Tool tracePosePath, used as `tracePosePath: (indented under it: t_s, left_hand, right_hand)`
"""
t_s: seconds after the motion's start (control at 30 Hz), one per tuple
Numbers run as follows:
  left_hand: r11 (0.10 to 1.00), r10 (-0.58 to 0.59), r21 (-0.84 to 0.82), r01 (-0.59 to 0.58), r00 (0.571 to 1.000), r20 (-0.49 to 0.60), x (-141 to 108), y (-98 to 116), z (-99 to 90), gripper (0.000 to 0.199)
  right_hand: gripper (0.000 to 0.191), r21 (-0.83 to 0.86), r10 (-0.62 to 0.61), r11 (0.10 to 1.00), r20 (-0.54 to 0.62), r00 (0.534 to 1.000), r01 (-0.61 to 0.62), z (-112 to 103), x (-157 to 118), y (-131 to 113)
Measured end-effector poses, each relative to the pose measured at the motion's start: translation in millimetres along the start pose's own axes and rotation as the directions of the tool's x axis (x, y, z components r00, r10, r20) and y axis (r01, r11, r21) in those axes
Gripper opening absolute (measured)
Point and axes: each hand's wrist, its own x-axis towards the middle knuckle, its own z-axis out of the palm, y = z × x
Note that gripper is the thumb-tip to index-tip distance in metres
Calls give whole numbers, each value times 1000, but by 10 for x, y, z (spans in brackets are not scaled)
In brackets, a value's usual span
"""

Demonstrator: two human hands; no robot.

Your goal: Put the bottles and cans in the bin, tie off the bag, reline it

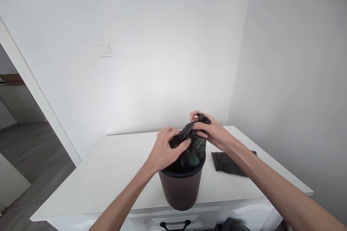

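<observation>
A dark brown round bin stands upright near the front edge of the white cabinet top. Out of its mouth rises a filled black plastic bag, with something greenish showing through the thin film. My left hand pinches the gathered bag on its left side, above the rim. On the right, my right hand holds the upper end of the bag, its fingers wrapped round the bunched plastic. A folded black bag lies flat on the cabinet right of the bin, partly hidden by my right forearm.
The white cabinet top meets a white wall behind, which bears a light switch. A drawer with a black handle is below the front edge. Dark items sit low at the front right. A doorway opens at the left.
</observation>
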Motion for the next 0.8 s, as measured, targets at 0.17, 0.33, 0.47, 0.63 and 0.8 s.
tracePosePath:
  t_s: [0.17, 0.33, 0.47, 0.63, 0.8]
  left_hand:
    - [754, -161, -626, 199, 980, 118, 46, -24, -25, 17]
    - [624, -197, -749, 223, 972, 125, 77, -84, -31, 25]
    - [651, -196, -727, 219, 974, 117, 80, -53, -36, 32]
    - [895, -106, -438, 87, 994, -19, 1, 41, 15, 24]
    - [990, 40, -136, -45, 998, -42, -146, 56, 106, 24]
  right_hand:
    - [28, 62, 103, 991, 178, 979, -116, -96, 42, 14]
    - [34, -103, 106, 992, 313, 944, -77, -178, 32, 28]
    - [32, -337, 57, 940, 290, 955, 46, -136, -1, -27]
    - [15, -509, -132, 855, -29, 991, 99, 83, -9, 26]
    - [21, -554, -393, 808, -257, 883, 199, 232, -7, 199]
